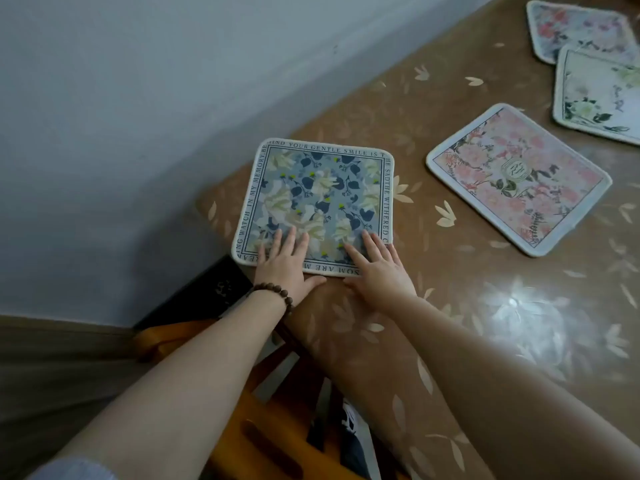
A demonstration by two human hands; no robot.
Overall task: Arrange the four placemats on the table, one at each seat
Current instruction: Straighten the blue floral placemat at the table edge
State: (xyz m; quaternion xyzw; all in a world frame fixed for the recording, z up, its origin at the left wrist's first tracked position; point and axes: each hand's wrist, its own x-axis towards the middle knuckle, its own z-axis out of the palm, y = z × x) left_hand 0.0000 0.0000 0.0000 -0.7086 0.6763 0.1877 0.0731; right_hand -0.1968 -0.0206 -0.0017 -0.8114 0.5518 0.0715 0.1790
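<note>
**While both hands press flat, a blue placemat lies at the tabletop's corner**

We see a square blue placemat (320, 199) with cream flowers, dark leaves and a border of printed words, lying flat near the corner of the tabletop (450, 306) that is closest to the grey wall (138, 98). Its near edge sits just beside the tabletop's edge.

Our left hand (285, 261) rests palm down on the near left part of this mat, fingers spread wide and gripping nothing, the thumb lying along the mat's near edge. A bracelet of dark wooden beads (277, 295) circles that wrist. Our right hand (377, 268) lies flat on the near right part, fingers also spread and holding nothing, its heel on the bare tabletop.

To the right, well apart, a pink floral placemat (519, 178) lies turned at an angle. Beyond it, near the right edge of the view, a cream placemat with green leaves (595, 95) overlaps the corner of a pale placemat with red flowers (578, 29).

A glossy brown covering with pale leaf shapes spreads over the tabletop. Below our arms, an orange wooden chair (263, 427) stands beside the tabletop.
</note>
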